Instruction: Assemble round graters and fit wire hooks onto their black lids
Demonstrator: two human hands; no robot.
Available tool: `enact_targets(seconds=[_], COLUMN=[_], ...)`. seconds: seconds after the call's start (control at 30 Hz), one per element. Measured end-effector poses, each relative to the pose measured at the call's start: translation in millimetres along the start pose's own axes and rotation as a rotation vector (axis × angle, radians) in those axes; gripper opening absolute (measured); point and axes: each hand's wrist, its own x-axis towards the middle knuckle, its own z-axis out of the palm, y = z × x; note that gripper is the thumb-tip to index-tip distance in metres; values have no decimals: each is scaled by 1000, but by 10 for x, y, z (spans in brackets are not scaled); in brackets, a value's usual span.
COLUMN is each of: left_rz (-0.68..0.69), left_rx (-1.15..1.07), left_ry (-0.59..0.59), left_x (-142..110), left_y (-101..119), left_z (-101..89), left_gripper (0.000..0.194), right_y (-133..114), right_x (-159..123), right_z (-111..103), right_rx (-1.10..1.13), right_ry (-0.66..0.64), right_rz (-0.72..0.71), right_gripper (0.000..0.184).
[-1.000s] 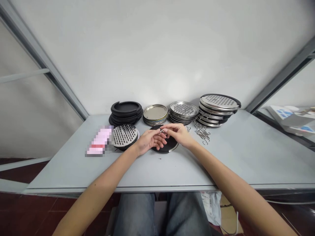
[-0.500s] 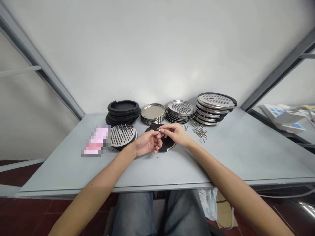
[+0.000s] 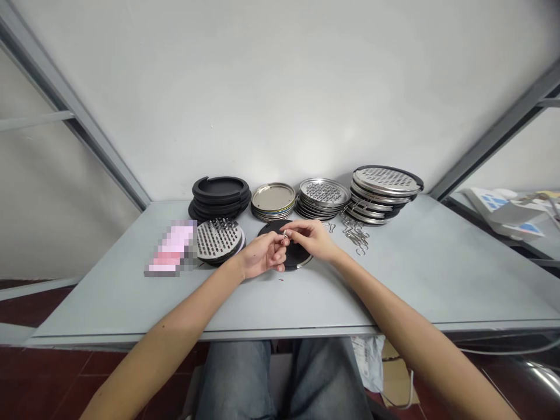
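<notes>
Wire hook (image 3: 284, 234), too small to see well, pinched between left hand (image 3: 262, 255) and right hand (image 3: 312, 239) fingertips, above black disc (image 3: 296, 255).

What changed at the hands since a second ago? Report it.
The left hand curled its fingers in; it and the right hand still hold the small wire hook above the black disc. The stacked graters and loose hooks stayed put.

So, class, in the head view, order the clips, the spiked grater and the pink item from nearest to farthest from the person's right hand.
From the right hand:
1. Metal clips, to its right.
2. Spiked grater, left of both hands.
3. Pink item, farthest left.
</notes>
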Motion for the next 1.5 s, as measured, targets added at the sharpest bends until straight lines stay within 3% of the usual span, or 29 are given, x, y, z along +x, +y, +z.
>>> enact_targets(seconds=[0.17,0.73,1.13,1.5], left_rz=[-50,22,21,122], left_rx=[4,94,246,368], left_ry=[-2,75,202,193], left_x=[-5,8,12,15], left_y=[-8,-42,-52,-89], left_z=[35,41,80,102], left_gripper=[24,18,16,23], right_y=[16,57,62,62], right_x=[1,-20,-40,-78], right_z=[0,-3,2,13], right_rx=[-57,-68,-218,-271], right_ry=[29,-36,-64,-30], right_rz=[-38,-22,-199,-272], right_gripper=[22,26,24,25])
